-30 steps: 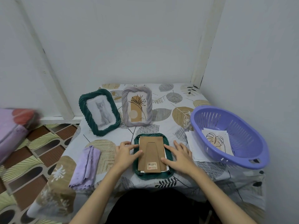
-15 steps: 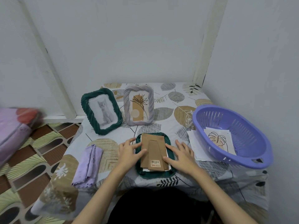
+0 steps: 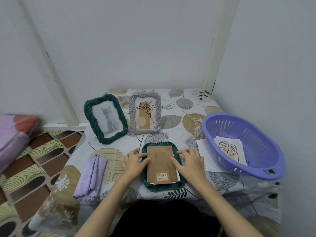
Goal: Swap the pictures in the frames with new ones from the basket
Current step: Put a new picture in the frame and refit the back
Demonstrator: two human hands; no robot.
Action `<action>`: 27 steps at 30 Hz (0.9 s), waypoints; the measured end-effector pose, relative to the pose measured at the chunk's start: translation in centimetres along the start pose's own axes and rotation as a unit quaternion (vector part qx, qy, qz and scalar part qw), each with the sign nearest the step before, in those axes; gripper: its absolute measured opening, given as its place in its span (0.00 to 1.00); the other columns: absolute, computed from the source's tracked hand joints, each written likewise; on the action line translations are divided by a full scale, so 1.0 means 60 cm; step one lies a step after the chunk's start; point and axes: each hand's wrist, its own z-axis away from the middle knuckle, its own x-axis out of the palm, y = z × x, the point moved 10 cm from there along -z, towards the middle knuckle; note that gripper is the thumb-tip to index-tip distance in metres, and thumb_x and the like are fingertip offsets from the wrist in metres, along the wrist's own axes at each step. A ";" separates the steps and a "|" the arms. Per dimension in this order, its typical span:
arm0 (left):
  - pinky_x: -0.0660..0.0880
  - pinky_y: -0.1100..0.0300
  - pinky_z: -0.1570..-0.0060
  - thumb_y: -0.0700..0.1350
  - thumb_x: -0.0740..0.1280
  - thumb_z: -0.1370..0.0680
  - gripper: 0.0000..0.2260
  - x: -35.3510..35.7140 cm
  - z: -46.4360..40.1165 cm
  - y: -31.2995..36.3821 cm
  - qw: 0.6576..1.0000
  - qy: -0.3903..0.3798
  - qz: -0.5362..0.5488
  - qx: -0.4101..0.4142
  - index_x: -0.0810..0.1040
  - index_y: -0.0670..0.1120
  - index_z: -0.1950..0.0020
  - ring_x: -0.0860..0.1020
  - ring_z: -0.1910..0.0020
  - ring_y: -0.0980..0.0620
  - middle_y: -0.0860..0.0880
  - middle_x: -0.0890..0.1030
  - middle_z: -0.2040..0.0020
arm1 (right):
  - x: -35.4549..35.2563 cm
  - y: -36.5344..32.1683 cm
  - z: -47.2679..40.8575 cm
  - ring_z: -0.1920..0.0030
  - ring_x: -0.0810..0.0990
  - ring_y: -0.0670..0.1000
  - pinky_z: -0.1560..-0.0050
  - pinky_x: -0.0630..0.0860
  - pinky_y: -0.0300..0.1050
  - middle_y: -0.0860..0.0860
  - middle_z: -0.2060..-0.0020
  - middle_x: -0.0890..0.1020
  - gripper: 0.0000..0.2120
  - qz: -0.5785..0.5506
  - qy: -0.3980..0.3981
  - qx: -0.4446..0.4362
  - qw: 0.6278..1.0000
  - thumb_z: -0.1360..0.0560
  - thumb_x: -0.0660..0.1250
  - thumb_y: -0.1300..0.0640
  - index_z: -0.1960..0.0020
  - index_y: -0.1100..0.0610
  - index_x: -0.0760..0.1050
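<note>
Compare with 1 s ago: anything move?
Barely. Both hands, left and right, stay flat on the face-down frame's backing; nothing was grabbed or released. The standing frames, basket and cloth are unchanged.

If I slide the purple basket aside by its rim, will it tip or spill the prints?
Probably light: the purple basket looks like thin slotted plastic. It sits tilted, partly on loose papers, so it may rock or drag them. The prints inside lie flat and loose, so they would likely shift.
</note>
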 end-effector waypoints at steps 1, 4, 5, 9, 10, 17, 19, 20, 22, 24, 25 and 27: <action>0.55 0.51 0.31 0.51 0.64 0.23 0.15 -0.004 -0.002 0.000 1.000 0.008 -0.001 0.010 0.74 0.54 0.37 0.56 0.29 0.46 0.48 0.63 0.28 | -0.011 -0.014 0.007 0.40 0.68 0.51 0.42 0.62 0.49 0.47 0.46 0.73 0.26 0.017 0.021 -0.003 1.000 0.31 0.57 0.31 0.44 0.46 0.75; 0.53 0.52 0.30 0.51 0.63 0.22 0.17 -0.012 -0.007 -0.004 0.998 0.005 -0.036 0.060 0.71 0.55 0.34 0.54 0.28 0.46 0.47 0.61 0.27 | 0.000 -0.059 0.033 0.43 0.67 0.51 0.44 0.61 0.50 0.47 0.48 0.72 0.38 0.069 0.005 -0.018 0.997 0.40 0.48 0.23 0.47 0.47 0.77; 0.51 0.52 0.29 0.52 0.62 0.22 0.18 -0.010 -0.008 -0.006 0.996 -0.010 -0.048 0.077 0.70 0.55 0.32 0.52 0.26 0.47 0.47 0.60 0.26 | 0.007 -0.068 0.042 0.43 0.67 0.52 0.44 0.62 0.52 0.48 0.46 0.72 0.40 0.085 0.004 -0.016 0.996 0.42 0.48 0.22 0.46 0.47 0.77; 0.50 0.52 0.28 0.50 0.59 0.20 0.18 0.000 -0.012 -0.007 0.986 -0.058 -0.071 0.139 0.67 0.53 0.30 0.50 0.24 0.50 0.50 0.57 0.24 | 0.019 -0.087 0.066 0.45 0.74 0.56 0.46 0.67 0.56 0.52 0.49 0.78 0.39 0.091 0.061 0.017 0.994 0.45 0.55 0.24 0.51 0.54 0.79; 0.50 0.51 0.27 0.49 0.58 0.20 0.17 0.001 -0.012 -0.008 0.986 -0.065 -0.060 0.144 0.67 0.53 0.30 0.51 0.24 0.51 0.52 0.58 0.24 | 0.024 -0.088 0.067 0.42 0.73 0.55 0.44 0.65 0.56 0.52 0.48 0.77 0.38 0.083 0.054 0.029 0.995 0.44 0.57 0.27 0.49 0.54 0.78; 0.50 0.49 0.26 0.60 0.58 0.23 0.26 0.008 -0.009 -0.019 0.979 -0.102 -0.058 0.164 0.60 0.54 0.27 0.49 0.25 0.57 0.59 0.55 0.25 | 0.030 -0.080 0.051 0.39 0.67 0.54 0.38 0.60 0.48 0.51 0.43 0.73 0.28 0.006 0.017 0.100 0.995 0.33 0.63 0.38 0.42 0.56 0.71; 0.48 0.50 0.26 0.71 0.56 0.31 0.37 0.012 -0.005 -0.018 0.975 -0.124 -0.074 0.172 0.58 0.56 0.26 0.48 0.25 0.58 0.61 0.53 0.25 | 0.032 -0.080 0.050 0.39 0.67 0.54 0.38 0.60 0.48 0.52 0.43 0.73 0.27 -0.009 0.015 0.111 0.994 0.33 0.64 0.40 0.41 0.57 0.71; 0.47 0.50 0.27 0.74 0.54 0.35 0.41 0.013 -0.004 -0.017 0.972 -0.130 -0.089 0.177 0.56 0.57 0.26 0.47 0.25 0.58 0.61 0.51 0.25 | 0.032 -0.081 0.050 0.39 0.67 0.55 0.38 0.60 0.48 0.52 0.43 0.73 0.27 -0.013 0.016 0.115 0.993 0.33 0.64 0.40 0.41 0.58 0.70; 0.46 0.51 0.28 0.75 0.55 0.38 0.44 0.015 -0.003 -0.017 0.967 -0.135 -0.115 0.185 0.55 0.58 0.26 0.46 0.25 0.56 0.61 0.49 0.24 | 0.033 -0.083 0.051 0.39 0.67 0.55 0.38 0.60 0.48 0.53 0.43 0.73 0.27 -0.017 0.016 0.121 0.992 0.33 0.65 0.42 0.41 0.59 0.70; 0.46 0.51 0.28 0.78 0.52 0.41 0.47 0.015 -0.004 -0.016 0.963 -0.139 -0.126 0.191 0.54 0.59 0.26 0.46 0.25 0.55 0.61 0.48 0.24 | 0.035 -0.084 0.051 0.38 0.66 0.56 0.38 0.61 0.49 0.53 0.41 0.72 0.27 -0.021 0.016 0.127 0.992 0.33 0.66 0.43 0.41 0.59 0.70; 0.47 0.50 0.28 0.80 0.49 0.43 0.49 0.014 -0.004 -0.015 0.962 -0.142 -0.132 0.194 0.54 0.60 0.26 0.46 0.25 0.54 0.60 0.48 0.24 | 0.035 -0.085 0.051 0.38 0.66 0.56 0.37 0.61 0.49 0.54 0.40 0.72 0.28 -0.021 0.017 0.129 0.991 0.33 0.66 0.43 0.41 0.60 0.70; 0.47 0.49 0.28 0.82 0.46 0.47 0.52 0.014 -0.006 -0.013 0.958 -0.147 -0.144 0.200 0.54 0.60 0.26 0.46 0.25 0.52 0.59 0.49 0.24 | 0.035 -0.085 0.051 0.38 0.66 0.57 0.37 0.61 0.50 0.54 0.39 0.72 0.28 -0.028 0.013 0.133 0.991 0.33 0.66 0.43 0.40 0.61 0.70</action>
